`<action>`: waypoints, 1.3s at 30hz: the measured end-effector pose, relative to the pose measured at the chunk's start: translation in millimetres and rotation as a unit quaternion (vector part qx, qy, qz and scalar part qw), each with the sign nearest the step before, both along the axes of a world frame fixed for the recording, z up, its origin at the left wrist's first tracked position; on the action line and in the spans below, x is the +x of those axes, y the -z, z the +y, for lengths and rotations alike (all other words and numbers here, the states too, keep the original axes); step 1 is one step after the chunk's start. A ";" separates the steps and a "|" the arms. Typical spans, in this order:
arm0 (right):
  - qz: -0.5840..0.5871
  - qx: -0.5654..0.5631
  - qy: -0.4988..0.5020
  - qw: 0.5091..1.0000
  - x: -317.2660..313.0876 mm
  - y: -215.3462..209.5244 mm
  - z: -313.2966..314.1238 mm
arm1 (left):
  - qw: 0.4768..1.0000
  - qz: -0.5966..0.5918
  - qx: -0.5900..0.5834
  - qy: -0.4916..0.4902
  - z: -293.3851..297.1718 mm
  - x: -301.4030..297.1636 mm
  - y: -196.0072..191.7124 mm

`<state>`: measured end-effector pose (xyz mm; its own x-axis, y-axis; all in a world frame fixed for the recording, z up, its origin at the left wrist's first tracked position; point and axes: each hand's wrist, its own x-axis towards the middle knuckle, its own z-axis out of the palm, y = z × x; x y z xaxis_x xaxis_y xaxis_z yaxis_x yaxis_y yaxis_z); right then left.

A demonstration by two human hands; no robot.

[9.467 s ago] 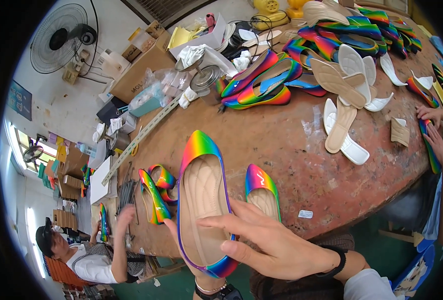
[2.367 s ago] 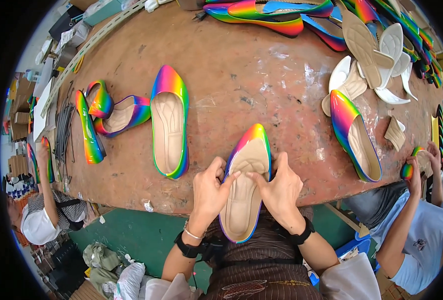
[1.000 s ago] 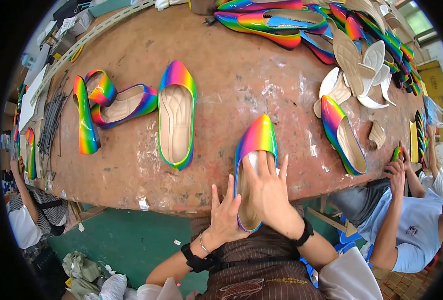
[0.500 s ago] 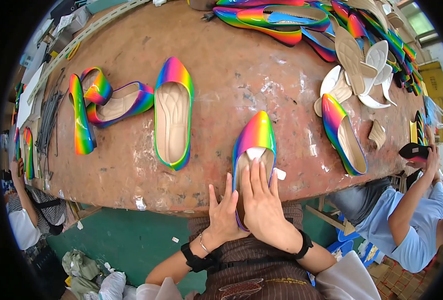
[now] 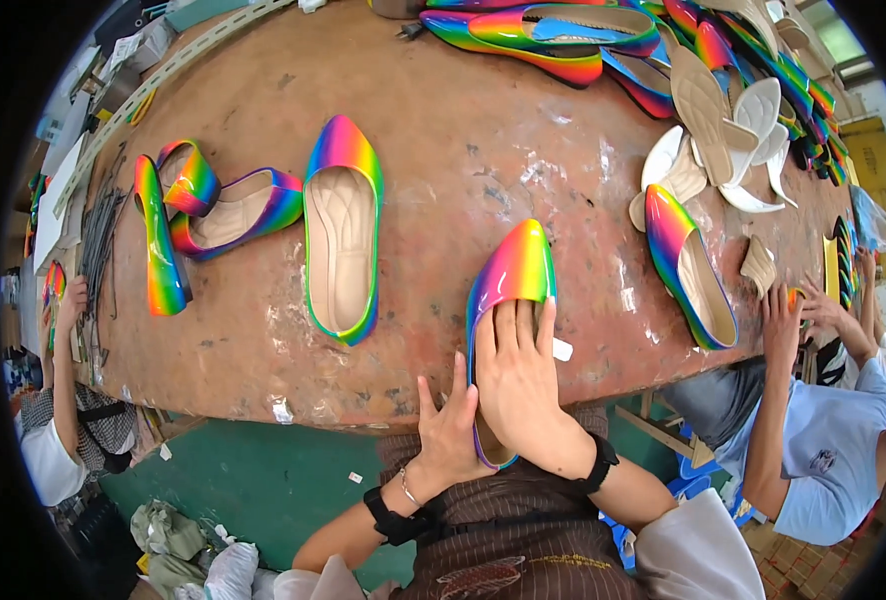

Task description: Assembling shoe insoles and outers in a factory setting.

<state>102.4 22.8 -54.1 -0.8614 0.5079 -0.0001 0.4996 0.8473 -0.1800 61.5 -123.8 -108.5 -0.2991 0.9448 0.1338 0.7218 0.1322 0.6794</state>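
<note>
A glossy rainbow flat shoe (image 5: 515,268) lies at the table's front edge in front of me, its pointed toe facing away. My left hand (image 5: 449,430) holds it along the left side near the heel. Flat and stretched out, my right hand (image 5: 523,385) presses down inside the shoe, with the fingertips under the toe part. Most of the insole is hidden beneath that hand. A small white piece (image 5: 562,349) lies just right of the shoe.
A finished-looking rainbow flat (image 5: 343,250) and several more lie to the left. Another shoe (image 5: 688,265) sits right, near loose insoles (image 5: 703,110) and a shoe pile (image 5: 543,40). A co-worker in a blue shirt (image 5: 813,440) is at the right; another person's arm (image 5: 66,370) shows left.
My right hand has slid forward, its fingertips going under the toe part; the white patch there is now hidden. The co-worker at right has moved both hands onto the table edge.
</note>
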 end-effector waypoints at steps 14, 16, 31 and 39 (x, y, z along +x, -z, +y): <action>-0.146 -0.001 0.001 0.989 -28.5 9.5 47.0 | 0.998 0.005 0.059 -0.037 16.9 -1.7 -3.2; -0.093 0.028 -0.001 0.995 -19.1 17.9 51.2 | 0.999 0.010 0.044 -0.028 22.7 -3.8 -12.2; 0.325 -0.494 0.261 0.763 68.9 -61.3 44.0 | 0.942 -0.312 0.052 -0.108 62.4 -49.2 -131.0; 0.324 -0.586 0.268 0.693 67.4 -31.7 48.3 | 0.957 -0.266 -0.014 -0.114 59.0 -31.2 -134.1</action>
